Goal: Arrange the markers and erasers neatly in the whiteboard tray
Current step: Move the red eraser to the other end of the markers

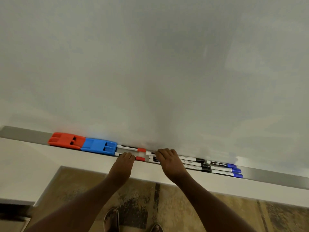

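A metal tray (270, 173) runs along the whiteboard's lower edge. At its left lie a red eraser (66, 140) and a blue eraser (99, 146), end to end. Right of them lie two red-capped markers (132, 148). My left hand (124, 162) rests with curled fingers on the nearer red-capped marker. My right hand (168, 159) covers the left ends of several black-capped markers (194, 163). Three blue-capped markers (224, 169) lie stacked side by side at the right end of the row.
The whiteboard (150, 64) fills the upper view. A pale wall ledge (50, 158) lies below the tray. Patterned brown floor (184, 206) and my sandalled feet (112, 220) show at the bottom.
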`<move>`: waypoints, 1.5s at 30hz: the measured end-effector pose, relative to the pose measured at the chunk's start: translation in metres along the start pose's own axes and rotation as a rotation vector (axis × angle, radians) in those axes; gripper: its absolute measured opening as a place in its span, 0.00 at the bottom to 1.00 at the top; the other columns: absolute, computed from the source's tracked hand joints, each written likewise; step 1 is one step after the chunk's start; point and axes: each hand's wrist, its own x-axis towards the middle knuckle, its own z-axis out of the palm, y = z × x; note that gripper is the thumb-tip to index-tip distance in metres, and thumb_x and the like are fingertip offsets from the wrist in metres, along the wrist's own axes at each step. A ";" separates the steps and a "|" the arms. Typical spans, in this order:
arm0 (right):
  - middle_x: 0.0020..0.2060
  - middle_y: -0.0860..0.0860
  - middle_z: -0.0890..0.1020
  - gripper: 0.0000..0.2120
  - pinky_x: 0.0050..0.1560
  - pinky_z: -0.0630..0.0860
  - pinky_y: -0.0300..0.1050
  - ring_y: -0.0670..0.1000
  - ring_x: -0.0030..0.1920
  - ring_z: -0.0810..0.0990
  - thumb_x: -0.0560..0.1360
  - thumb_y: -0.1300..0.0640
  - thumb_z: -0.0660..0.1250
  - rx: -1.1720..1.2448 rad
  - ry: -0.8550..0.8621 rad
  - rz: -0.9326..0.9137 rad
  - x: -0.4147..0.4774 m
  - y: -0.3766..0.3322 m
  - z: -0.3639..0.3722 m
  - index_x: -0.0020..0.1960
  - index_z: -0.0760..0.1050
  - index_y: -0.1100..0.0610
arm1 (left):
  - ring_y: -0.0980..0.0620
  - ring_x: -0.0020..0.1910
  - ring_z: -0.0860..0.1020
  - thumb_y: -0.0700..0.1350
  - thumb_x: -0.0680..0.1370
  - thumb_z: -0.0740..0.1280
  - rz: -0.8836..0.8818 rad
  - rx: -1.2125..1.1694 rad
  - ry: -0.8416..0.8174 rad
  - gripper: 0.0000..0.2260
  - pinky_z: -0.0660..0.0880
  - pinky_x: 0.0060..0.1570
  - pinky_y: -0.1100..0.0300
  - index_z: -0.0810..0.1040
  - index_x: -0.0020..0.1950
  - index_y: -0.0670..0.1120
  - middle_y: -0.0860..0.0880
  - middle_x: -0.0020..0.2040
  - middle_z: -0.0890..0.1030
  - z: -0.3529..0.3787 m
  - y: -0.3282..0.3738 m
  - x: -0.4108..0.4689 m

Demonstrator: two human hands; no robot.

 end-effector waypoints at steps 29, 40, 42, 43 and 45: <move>0.45 0.51 0.82 0.15 0.44 0.77 0.50 0.54 0.46 0.79 0.64 0.64 0.75 0.062 -0.241 0.212 0.094 -0.083 0.071 0.49 0.80 0.54 | 0.41 0.38 0.80 0.26 0.55 0.75 0.013 -0.028 0.070 0.20 0.79 0.38 0.50 0.79 0.44 0.36 0.39 0.39 0.81 -0.017 -0.109 -0.012; 0.47 0.53 0.82 0.13 0.47 0.76 0.50 0.55 0.49 0.79 0.66 0.66 0.73 0.108 -0.111 0.218 0.095 -0.097 0.073 0.49 0.80 0.57 | 0.40 0.39 0.78 0.23 0.60 0.70 -0.073 -0.082 0.111 0.16 0.78 0.37 0.48 0.77 0.45 0.35 0.38 0.39 0.80 -0.025 -0.119 -0.006; 0.47 0.53 0.82 0.12 0.47 0.76 0.50 0.54 0.49 0.79 0.66 0.65 0.73 0.114 -0.093 0.200 0.099 -0.104 0.073 0.49 0.79 0.57 | 0.39 0.38 0.78 0.22 0.60 0.68 -0.103 -0.115 0.122 0.16 0.77 0.37 0.48 0.77 0.45 0.33 0.37 0.39 0.80 -0.030 -0.121 -0.005; 0.47 0.53 0.82 0.12 0.48 0.76 0.50 0.54 0.49 0.79 0.67 0.65 0.72 0.121 -0.085 0.191 0.102 -0.108 0.073 0.50 0.79 0.57 | 0.38 0.38 0.78 0.21 0.60 0.68 -0.118 -0.122 0.129 0.17 0.77 0.37 0.48 0.77 0.46 0.33 0.36 0.39 0.80 -0.032 -0.123 -0.004; 0.48 0.53 0.83 0.12 0.48 0.75 0.50 0.54 0.49 0.79 0.68 0.64 0.72 0.128 -0.071 0.165 0.110 -0.116 0.072 0.50 0.79 0.57 | 0.35 0.39 0.78 0.21 0.60 0.67 -0.157 -0.123 0.139 0.17 0.77 0.38 0.45 0.77 0.46 0.32 0.34 0.40 0.79 -0.034 -0.130 -0.004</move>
